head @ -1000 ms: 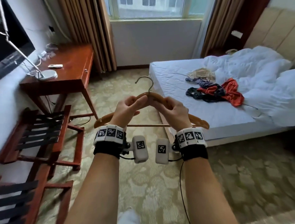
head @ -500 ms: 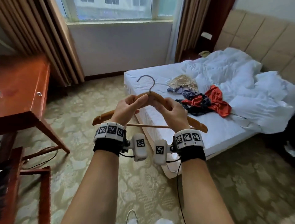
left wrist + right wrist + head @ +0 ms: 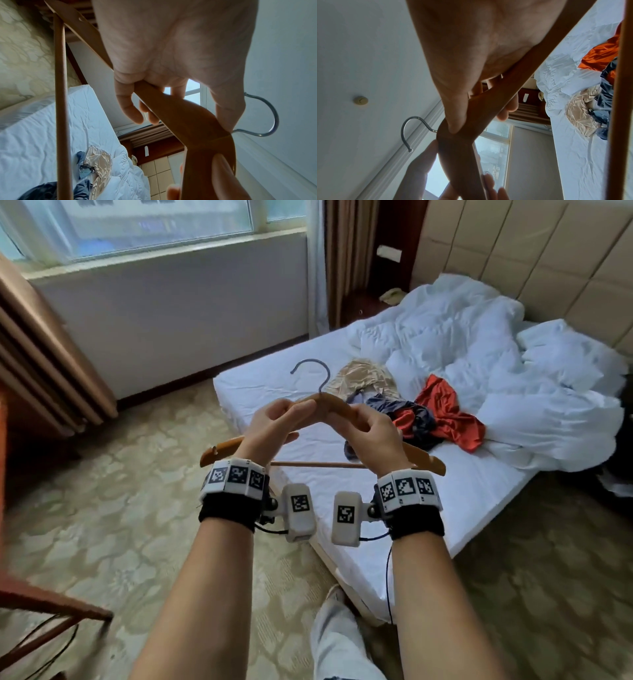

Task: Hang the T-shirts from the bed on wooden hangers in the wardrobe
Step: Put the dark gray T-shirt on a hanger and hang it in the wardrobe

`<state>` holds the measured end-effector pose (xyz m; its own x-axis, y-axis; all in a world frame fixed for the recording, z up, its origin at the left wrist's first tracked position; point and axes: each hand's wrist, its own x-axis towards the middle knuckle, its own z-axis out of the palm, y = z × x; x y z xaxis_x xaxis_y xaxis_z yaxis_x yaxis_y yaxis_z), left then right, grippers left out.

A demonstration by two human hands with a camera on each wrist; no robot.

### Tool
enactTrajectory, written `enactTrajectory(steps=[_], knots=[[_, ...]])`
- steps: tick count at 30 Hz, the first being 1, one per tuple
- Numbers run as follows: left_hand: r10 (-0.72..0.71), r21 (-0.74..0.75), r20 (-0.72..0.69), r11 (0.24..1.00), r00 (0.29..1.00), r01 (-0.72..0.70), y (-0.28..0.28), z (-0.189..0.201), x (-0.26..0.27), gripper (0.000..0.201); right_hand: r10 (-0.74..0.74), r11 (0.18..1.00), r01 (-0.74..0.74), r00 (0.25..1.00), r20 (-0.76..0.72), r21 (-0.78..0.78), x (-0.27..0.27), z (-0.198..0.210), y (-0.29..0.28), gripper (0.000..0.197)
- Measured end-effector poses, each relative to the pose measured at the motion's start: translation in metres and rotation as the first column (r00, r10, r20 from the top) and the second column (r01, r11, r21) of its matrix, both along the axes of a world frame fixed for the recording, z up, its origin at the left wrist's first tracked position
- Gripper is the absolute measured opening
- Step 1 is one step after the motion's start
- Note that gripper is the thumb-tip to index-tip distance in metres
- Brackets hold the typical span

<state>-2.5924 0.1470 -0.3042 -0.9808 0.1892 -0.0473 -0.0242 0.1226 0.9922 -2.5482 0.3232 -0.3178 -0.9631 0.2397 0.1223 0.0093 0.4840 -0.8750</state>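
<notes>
- While both my hands are busy, nothing is hung yet: my left hand (image 3: 274,422) and my right hand (image 3: 371,433) hold one bare light-brown wooden hanger with a grey metal hook (image 3: 322,402) in front of my chest, each hand on its own sloping shoulder, either side of the hook.
- My left fingers (image 3: 128,102) curl loosely over the wood with the thumb pressed near the neck; my right thumb (image 3: 455,115) and fingers pinch the other shoulder the same way. Neither hand has room for anything else.
- No shirt is on the hanger; its thin round crossbar (image 3: 318,464) hangs free below my wrists.
- Just beyond the hanger, a white-sheeted bed (image 3: 274,385) carries the heap of crumpled T-shirts (image 3: 424,419): orange-red and dark blue ones tangled together, with a shiny beige one (image 3: 363,374) touching them on the window side. How many there are I cannot tell.
- Past the heap lies a rumpled white duvet (image 3: 479,364), then the padded beige headboard (image 3: 534,268).
- No wardrobe is in view.
- I judge the task barely begun: hanger fetched, every shirt to be picked up, threaded on and carried over. Next I would free one hand for the top shirt.
</notes>
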Motion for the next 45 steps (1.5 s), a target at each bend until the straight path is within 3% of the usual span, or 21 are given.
enactTrajectory(steps=[8,13,18,24,28,33,36,38,41,45], knots=[[-0.123,-0.051,0.024,0.991,0.992,0.124,0.086,0.001,-0.163,0.038,-0.041,0.997,0.044,0.997,0.063,-0.059,-0.148,-0.003,0.084,0.048],[-0.244,-0.089,0.011,0.966,0.970,0.244,0.140,0.001,-0.241,0.055,-0.050,0.998,0.054,0.992,0.119,-0.037,-0.210,0.001,0.136,0.041],[-0.403,-0.137,0.001,0.907,0.915,0.399,0.190,-0.002,-0.313,0.063,-0.042,0.997,0.056,0.978,0.204,-0.062,-0.269,0.008,0.179,0.021],[-0.568,-0.183,0.075,0.800,0.820,0.571,0.243,-0.028,-0.399,0.058,-0.193,0.975,0.215,0.948,0.255,-0.063,-0.329,-0.014,0.220,0.019],[-0.662,-0.156,0.156,0.716,0.733,0.680,0.277,-0.050,-0.450,0.060,-0.306,0.937,0.345,0.889,0.340,-0.060,-0.363,-0.030,0.240,0.022],[-0.758,-0.087,0.284,0.589,0.587,0.803,0.315,-0.077,-0.512,0.035,-0.445,0.859,0.510,0.795,0.411,-0.056,-0.397,-0.055,0.259,0.025],[-0.772,-0.102,0.371,0.519,0.516,0.849,0.332,-0.098,-0.542,0.033,-0.527,0.802,0.597,0.722,0.448,-0.020,-0.408,-0.075,0.273,0.023],[-0.753,-0.141,0.404,0.509,0.519,0.849,0.347,-0.114,-0.560,0.034,-0.561,0.768,0.641,0.680,0.472,-0.010,-0.412,-0.091,0.284,0.018],[-0.703,-0.204,0.439,0.529,0.560,0.824,0.372,-0.140,-0.577,0.020,-0.593,0.724,0.690,0.607,0.528,0.020,-0.417,-0.120,0.305,0.018],[-0.653,-0.218,0.528,0.514,0.543,0.830,0.404,-0.175,-0.580,0.010,-0.618,0.662,0.749,0.526,0.584,0.027,-0.421,-0.151,0.332,0.017]])
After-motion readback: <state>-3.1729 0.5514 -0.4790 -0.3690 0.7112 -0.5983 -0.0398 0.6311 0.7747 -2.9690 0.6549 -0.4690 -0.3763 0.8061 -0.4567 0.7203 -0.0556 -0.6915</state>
